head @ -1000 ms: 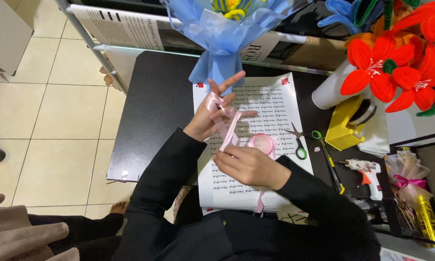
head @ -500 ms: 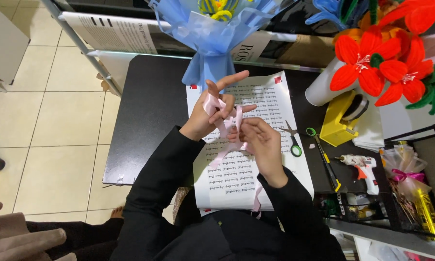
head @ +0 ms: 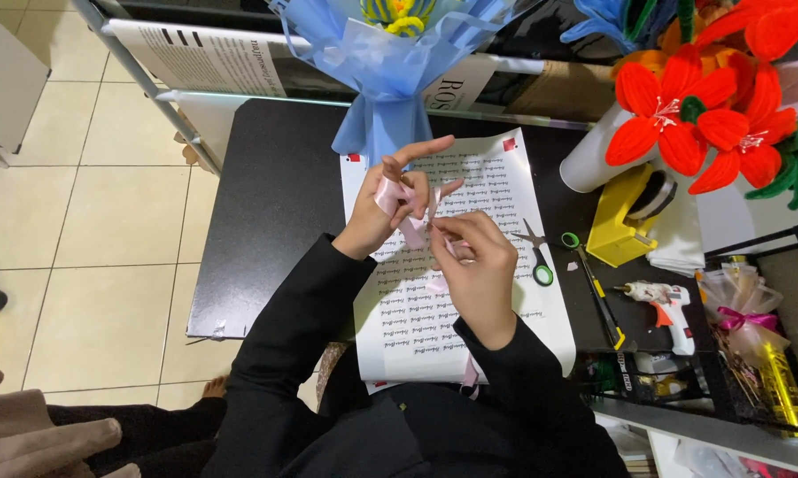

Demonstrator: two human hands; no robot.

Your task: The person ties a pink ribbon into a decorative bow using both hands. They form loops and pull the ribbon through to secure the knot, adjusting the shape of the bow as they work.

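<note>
Both hands work above a printed paper sheet (head: 434,301) laid on a black table (head: 266,204). The left hand (head: 390,208) is raised, with its index finger stretched out towards the blue bouquet (head: 390,62) and its remaining fingers folded over loops of pink ribbon (head: 397,196), which is wound about them. The right hand (head: 479,265) sits just beside and below it, thumb and fingertips pinched together on the free length of the same ribbon; a tail of it runs down the sheet and shows again near the sleeve at the lower edge. Compared with one second earlier, the right hand has come up from the middle of the sheet to meet the left hand, and the pink roll that showed beside it then is no longer in view; whether the hand covers it cannot be told. Half a second earlier the two hands were already close, and the gap between them has changed little since. In judgement, this places the work at the loop-forming stage of a bow: the left hand acts as the former, the right hand feeds and tensions the strand. To the right of the sheet lie scissors with a green handle (head: 539,257), a yellow tape dispenser (head: 625,221), a glue gun (head: 660,299) and a white vase (head: 594,155) of red artificial flowers (head: 682,111), all untouched and well apart from the hands.
</note>
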